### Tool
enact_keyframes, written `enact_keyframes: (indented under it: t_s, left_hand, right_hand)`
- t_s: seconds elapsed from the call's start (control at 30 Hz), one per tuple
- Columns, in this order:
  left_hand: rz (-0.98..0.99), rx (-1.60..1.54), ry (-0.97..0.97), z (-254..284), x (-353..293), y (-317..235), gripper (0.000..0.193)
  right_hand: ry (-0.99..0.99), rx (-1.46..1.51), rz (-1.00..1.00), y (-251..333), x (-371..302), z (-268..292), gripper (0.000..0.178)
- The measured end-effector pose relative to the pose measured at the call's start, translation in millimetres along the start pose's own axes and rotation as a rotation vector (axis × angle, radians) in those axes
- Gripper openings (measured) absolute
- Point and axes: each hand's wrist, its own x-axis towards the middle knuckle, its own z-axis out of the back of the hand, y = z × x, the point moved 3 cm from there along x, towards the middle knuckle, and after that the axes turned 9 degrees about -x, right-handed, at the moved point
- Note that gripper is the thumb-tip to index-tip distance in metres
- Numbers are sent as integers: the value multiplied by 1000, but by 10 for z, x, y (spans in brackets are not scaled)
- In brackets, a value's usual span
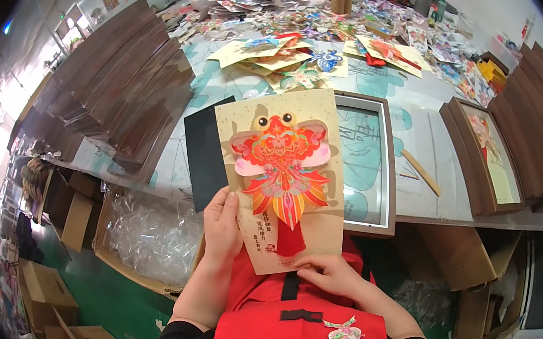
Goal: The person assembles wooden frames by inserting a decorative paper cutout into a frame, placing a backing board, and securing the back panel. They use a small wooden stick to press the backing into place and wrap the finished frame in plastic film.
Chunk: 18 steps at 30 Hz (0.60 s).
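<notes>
A beige speckled card is held up in front of me, tilted a little. On it sits a red, pink and orange goldfish kite figure with bulging eyes, and a red ribbon hangs under its tail. My left hand grips the card's lower left edge, thumb in front. At the lower right, my right hand pinches the bottom edge. Behind the card, an open brown frame lies on the table, partly hidden. A black backing board shows to the card's left.
Stacked brown frames rise at the left, more at the right beside a filled frame. A wooden stick lies near the open frame. Beyond are decorated cards and heaped paper pieces. Below stands a carton of clear plastic.
</notes>
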Motion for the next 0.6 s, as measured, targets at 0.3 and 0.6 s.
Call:
enact_keyframes:
  t_s: [0.3, 0.6]
  left_hand:
    - [85, -120, -2, -30, 26, 2, 24]
    - [-15, -3, 25, -47, -21, -3, 33]
  right_hand:
    - [-789, -268, 34, 137, -103, 548, 35]
    - [-484, 206, -54, 215, 61, 557, 32]
